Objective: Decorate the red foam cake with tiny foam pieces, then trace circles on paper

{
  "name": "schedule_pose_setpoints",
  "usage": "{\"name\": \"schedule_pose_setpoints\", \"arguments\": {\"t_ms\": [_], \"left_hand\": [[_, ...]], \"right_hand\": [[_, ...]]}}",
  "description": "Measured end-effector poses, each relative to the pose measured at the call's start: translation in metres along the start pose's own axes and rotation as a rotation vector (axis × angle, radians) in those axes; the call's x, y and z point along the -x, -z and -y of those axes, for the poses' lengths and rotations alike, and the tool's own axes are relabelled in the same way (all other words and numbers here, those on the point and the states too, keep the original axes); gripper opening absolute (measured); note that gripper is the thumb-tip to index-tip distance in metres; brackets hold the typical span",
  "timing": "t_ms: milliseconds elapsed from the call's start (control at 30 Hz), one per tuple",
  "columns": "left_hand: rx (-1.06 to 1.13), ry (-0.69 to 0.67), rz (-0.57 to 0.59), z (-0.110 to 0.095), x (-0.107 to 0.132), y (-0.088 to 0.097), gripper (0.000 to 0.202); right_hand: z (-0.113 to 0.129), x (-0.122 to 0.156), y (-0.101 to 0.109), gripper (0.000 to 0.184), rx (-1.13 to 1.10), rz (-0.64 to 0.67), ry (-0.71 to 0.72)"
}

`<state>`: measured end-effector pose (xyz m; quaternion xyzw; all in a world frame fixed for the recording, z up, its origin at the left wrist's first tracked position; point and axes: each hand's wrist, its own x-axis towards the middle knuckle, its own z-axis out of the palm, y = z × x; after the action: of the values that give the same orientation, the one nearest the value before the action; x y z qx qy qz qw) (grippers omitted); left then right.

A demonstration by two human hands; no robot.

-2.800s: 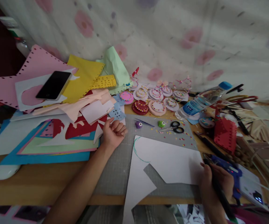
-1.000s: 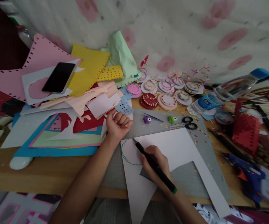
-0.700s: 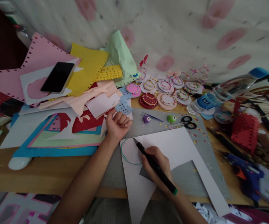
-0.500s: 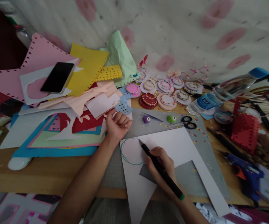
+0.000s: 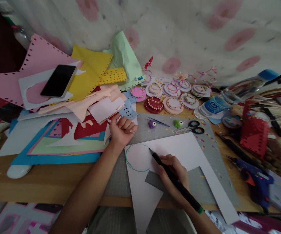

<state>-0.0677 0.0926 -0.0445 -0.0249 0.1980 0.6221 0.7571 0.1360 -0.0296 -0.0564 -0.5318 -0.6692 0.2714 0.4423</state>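
Note:
My right hand [image 5: 176, 175] grips a black marker [image 5: 177, 180] with a green end cap, its tip on a white sheet of paper [image 5: 177, 148]. A green circle outline [image 5: 128, 161] is drawn near the sheet's upper left corner, and the tip lies on its right side. The sheet has an irregular cut-out, through which the grey cutting mat [image 5: 215, 156] shows. My left hand [image 5: 123, 129] is curled into a loose fist just above the sheet's left corner, beside the paper scraps, with nothing visible in it.
Behind the mat sit several decorated paper discs [image 5: 155, 104]. Scissors [image 5: 195, 126], tweezers [image 5: 158, 122] and two small clay figures [image 5: 152, 124] lie beyond the sheet. A water bottle [image 5: 218, 104] and glue gun [image 5: 253, 182] stand right; coloured papers [image 5: 65, 159] and a phone [image 5: 59, 80] lie left.
My right hand and the marker have moved slightly right and down along the circle, whose line now runs further round the top right. My left hand stays in its fist.

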Motion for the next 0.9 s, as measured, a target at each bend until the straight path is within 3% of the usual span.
{"name": "schedule_pose_setpoints", "arguments": {"t_ms": [467, 600, 767, 900], "left_hand": [[-0.024, -0.006, 0.01, 0.0, 0.0, 0.0, 0.056], [-0.047, -0.01, 0.02, 0.001, 0.0, 0.0, 0.056], [-0.103, -0.03, 0.034, 0.001, -0.001, 0.002, 0.055], [-0.202, -0.06, 0.041, 0.0, -0.002, 0.002, 0.054]], "right_hand": [[-0.007, 0.017, 0.018, 0.013, -0.078, 0.061, 0.035], [-0.004, 0.019, 0.019, 0.01, -0.197, 0.067, 0.007], [-0.003, 0.022, 0.022, 0.009, -0.56, 0.076, -0.255], [-0.008, 0.006, 0.041, 0.016, -0.815, -0.039, -0.477]]}}
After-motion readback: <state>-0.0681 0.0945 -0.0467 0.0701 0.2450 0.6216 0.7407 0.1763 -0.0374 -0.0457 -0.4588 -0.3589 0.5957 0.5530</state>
